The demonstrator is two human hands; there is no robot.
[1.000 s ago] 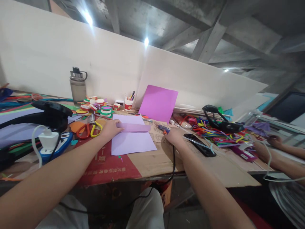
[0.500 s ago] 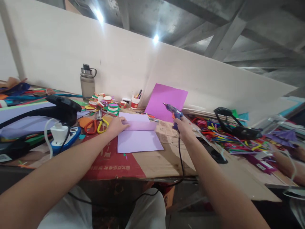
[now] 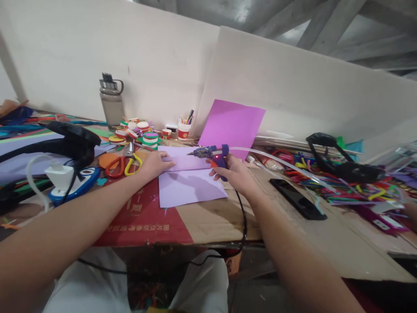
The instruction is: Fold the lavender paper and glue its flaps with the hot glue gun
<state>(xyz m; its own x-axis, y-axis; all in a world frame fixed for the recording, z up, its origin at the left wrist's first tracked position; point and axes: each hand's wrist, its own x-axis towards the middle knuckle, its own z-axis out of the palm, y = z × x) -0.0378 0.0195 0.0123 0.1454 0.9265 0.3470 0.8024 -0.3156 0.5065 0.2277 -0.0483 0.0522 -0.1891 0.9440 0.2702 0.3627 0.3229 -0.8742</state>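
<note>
A light purple sheet of paper lies on flattened cardboard, with a folded strip across its middle. At the left end of that fold, my left hand grips the paper, thumb and fingers close together. My right hand is closed round the handle of a blue hot glue gun, whose nozzle points left above the paper's far part. From the gun's back a long translucent glue stick sticks out to the right. Its black cord drops over the table edge. My palm hides part of the handle.
Pliers with red and yellow handles lie left of the paper. Behind stand a water bottle, a pen cup and a brighter purple sheet. On the right are a phone and a pile of pipe cleaners; a power strip sits left.
My right hand has brought the glue gun left and turned it, so its nozzle is now over the paper. My left hand stays at the fold. The view has tipped down a little.
</note>
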